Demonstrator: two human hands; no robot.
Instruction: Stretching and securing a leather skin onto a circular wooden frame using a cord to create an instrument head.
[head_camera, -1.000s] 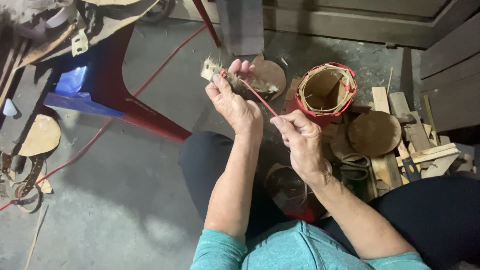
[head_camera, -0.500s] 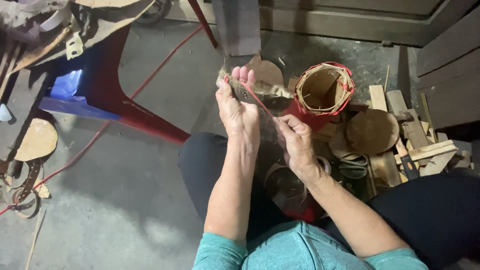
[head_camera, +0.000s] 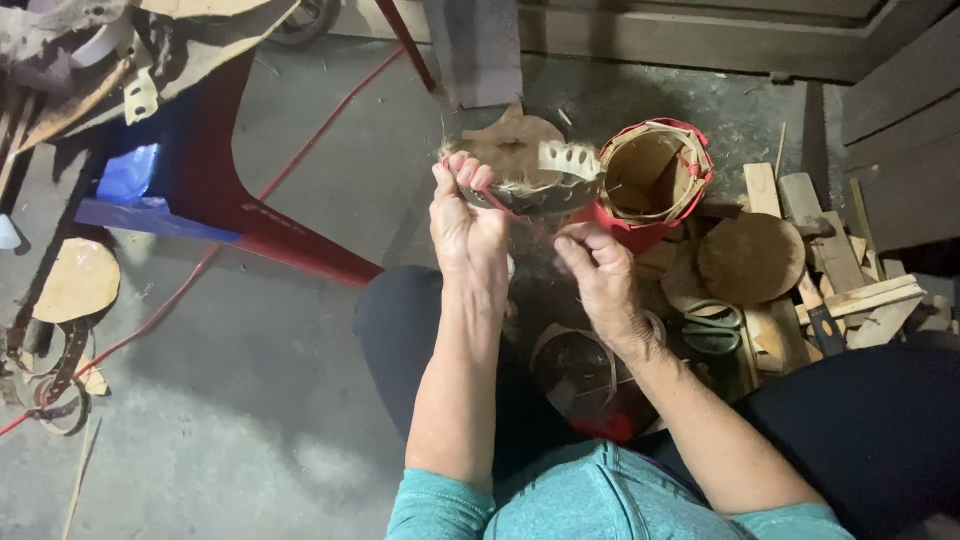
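Note:
My left hand (head_camera: 466, 222) grips one end of a curved strip of hide (head_camera: 540, 175), pale with a row of punched holes and hairy along its edge, held up over my lap. My right hand (head_camera: 598, 272) sits just below and to the right of the strip, fingers pinched together; a thin red cord ran between the hands a moment ago, and I cannot make it out now. A small round drum frame (head_camera: 655, 172) with red lacing stands open-topped just beyond the strip's right end.
A red metal stand (head_camera: 250, 215) with blue sheeting rises at the left. Wooden offcuts (head_camera: 860, 290), a round leather disc (head_camera: 750, 258) and scissors (head_camera: 712, 328) lie at the right. A second drum shell (head_camera: 580, 375) rests by my knees. Leather scraps (head_camera: 75, 280) lie at far left.
The left hand has turned the hide strip, so its punched pale side now faces up and reaches rightward. The right hand has dropped lower and closer, and the taut red cord is no longer visible.

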